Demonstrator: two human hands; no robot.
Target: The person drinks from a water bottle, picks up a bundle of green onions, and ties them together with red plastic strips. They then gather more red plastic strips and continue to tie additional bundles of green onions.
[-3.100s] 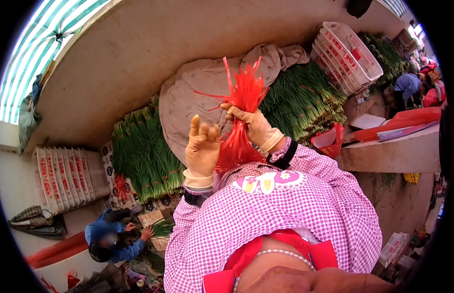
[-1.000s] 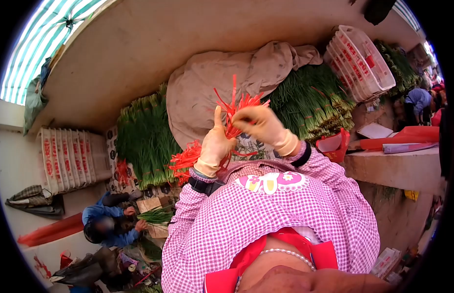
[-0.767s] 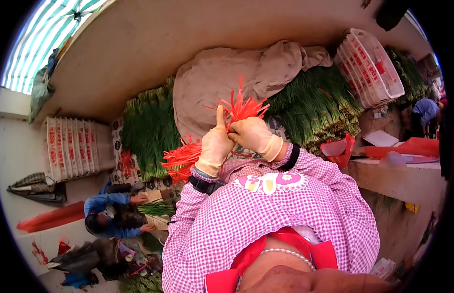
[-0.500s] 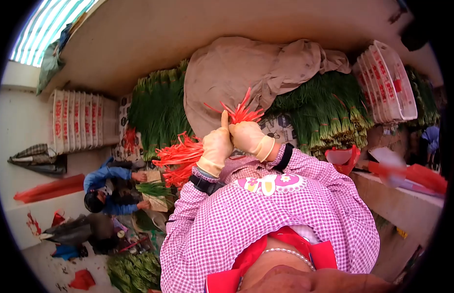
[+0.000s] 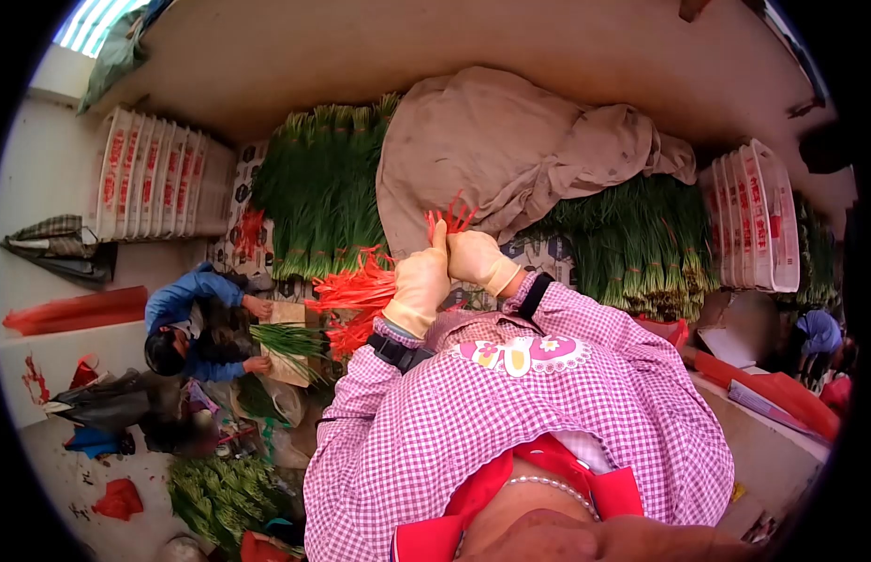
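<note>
My left hand (image 5: pixel 418 289), in a pale rubber glove, is closed around a bundle of red plastic strips (image 5: pixel 353 298). One finger or thumb points upward. The long strips fan out loosely to the left of this hand. Pressed against it is my right hand (image 5: pixel 479 261), gloved too, with its fingers curled over the other end of the bundle. Short red strip ends (image 5: pixel 456 214) stick up beyond both hands. Inside the grips the strips are hidden.
Tied green stalks (image 5: pixel 328 187) lie in rows, partly beneath a brown cloth (image 5: pixel 510 140). Stacked white crates stand left (image 5: pixel 159 178) and right (image 5: pixel 752 220). At left, a person in blue sleeves (image 5: pixel 211 290) handles green stalks on a board (image 5: pixel 290 342). Another person (image 5: pixel 818 332) is far right.
The view has shifted slightly. Fewer red strip ends now stick up above my hands, in a narrower spread. Both hands stay together on the bundle.
</note>
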